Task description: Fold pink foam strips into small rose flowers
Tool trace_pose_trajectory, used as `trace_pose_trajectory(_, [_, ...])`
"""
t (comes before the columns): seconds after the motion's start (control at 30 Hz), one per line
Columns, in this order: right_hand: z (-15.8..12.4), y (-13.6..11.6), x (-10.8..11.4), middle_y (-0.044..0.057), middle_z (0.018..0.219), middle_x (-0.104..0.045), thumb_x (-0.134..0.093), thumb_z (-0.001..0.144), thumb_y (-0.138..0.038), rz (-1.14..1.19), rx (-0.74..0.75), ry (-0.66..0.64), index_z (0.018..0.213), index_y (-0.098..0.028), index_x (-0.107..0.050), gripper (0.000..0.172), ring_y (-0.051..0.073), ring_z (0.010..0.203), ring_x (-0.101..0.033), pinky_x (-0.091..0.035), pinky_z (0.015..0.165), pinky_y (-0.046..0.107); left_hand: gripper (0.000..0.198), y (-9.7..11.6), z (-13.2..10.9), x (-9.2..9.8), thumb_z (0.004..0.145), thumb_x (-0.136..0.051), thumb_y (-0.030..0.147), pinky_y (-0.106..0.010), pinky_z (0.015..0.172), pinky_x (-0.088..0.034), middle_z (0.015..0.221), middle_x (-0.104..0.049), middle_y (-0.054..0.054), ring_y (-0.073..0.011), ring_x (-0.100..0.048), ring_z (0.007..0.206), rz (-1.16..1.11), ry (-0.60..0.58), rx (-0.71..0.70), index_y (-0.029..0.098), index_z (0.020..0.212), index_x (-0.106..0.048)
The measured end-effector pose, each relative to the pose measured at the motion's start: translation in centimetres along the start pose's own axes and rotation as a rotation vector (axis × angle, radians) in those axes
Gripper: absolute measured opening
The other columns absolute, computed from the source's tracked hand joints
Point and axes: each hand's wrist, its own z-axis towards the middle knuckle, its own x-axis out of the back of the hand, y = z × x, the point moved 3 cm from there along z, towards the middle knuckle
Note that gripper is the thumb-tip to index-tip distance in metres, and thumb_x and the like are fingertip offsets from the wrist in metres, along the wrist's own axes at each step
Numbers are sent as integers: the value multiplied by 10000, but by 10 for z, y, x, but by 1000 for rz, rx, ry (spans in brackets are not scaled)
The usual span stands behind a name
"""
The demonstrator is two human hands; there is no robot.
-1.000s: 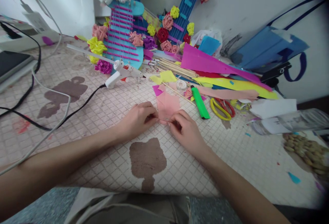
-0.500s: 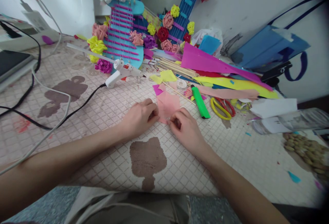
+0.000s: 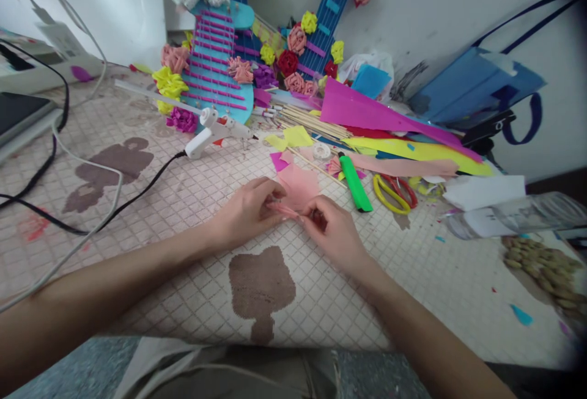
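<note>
Between my two hands is a piece of pink crepe paper [image 3: 287, 210], folded or rolled into a narrow strip. My left hand [image 3: 250, 211] pinches its left end, fingers closed. At the other end, the thumb and fingertips of my right hand [image 3: 337, 228] are closed on it too. Just behind the strip, flat pink paper [image 3: 300, 182] lies on the tabletop; whether it joins the strip, I cannot tell. A green craft knife [image 3: 355, 183] lies to the right of it, followed by yellow and red scissors [image 3: 391, 194].
A white glue gun [image 3: 215, 130] with a black cord rests at left. Behind stand paper-flower decorations [image 3: 213, 63] and several wooden sticks [image 3: 314, 121]. Coloured paper sheets [image 3: 394, 115] lie at back right, near a clear plastic bottle [image 3: 509, 212]. A white cable [image 3: 110, 203] crosses the left side.
The pink paper's near edge has come up off the table into a narrow strip between my fingers. My left hand has turned slightly, its fingers lifting. The whole view has shifted a little.
</note>
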Motion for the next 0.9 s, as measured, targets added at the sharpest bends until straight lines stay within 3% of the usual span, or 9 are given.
trace_pose_trajectory(0.1, [-1, -3, 1, -6, 796, -574, -549, 819, -99, 44, 52, 3, 817, -201, -527, 105, 134, 740, -533, -416, 655, 262, 321, 2, -1, 0, 787, -676, 340, -285, 733, -505, 962, -653, -69, -186, -624, 874, -123, -27, 38, 138, 1026, -605])
trace_pose_trajectory(0.33, [-1, -7, 1, 3, 819, -595, -554, 841, -168, 134, 31, 10, 846, -207, -541, 42, 139, 761, -553, -432, 661, 264, 152, 0, -1, -4, 824, -635, 309, -274, 747, -536, 862, -714, -27, -162, -671, 823, -388, -79, 196, 162, 846, -664])
trace_pose_trajectory(0.47, [0, -8, -4, 20, 908, -627, -609, 819, -241, 172, -15, -37, 958, -214, -563, 148, 146, 773, -566, -445, 669, 272, 157, 0, -2, -5, 828, -626, 299, -279, 757, -542, 898, -721, -39, -169, -673, 845, -392, -73, 204, 159, 886, -669])
trace_pose_trajectory(0.67, [1, -10, -8, -5, 779, -609, -583, 832, -210, 131, 12, -55, 820, -199, -578, 17, 137, 715, -550, -416, 651, 261, 108, 7, -3, -2, 815, -625, 240, -263, 744, -530, 865, -707, -35, -157, -659, 819, -315, -45, 164, 150, 854, -670])
trace_pose_trajectory(0.9, [-1, -8, -3, -12, 736, -639, -553, 870, -234, 239, -17, -18, 837, -205, -655, 111, 121, 657, -554, -415, 610, 249, 125, 9, 0, 3, 804, -654, 269, -236, 689, -507, 803, -715, -22, -141, -652, 757, -342, 0, 185, 147, 811, -679])
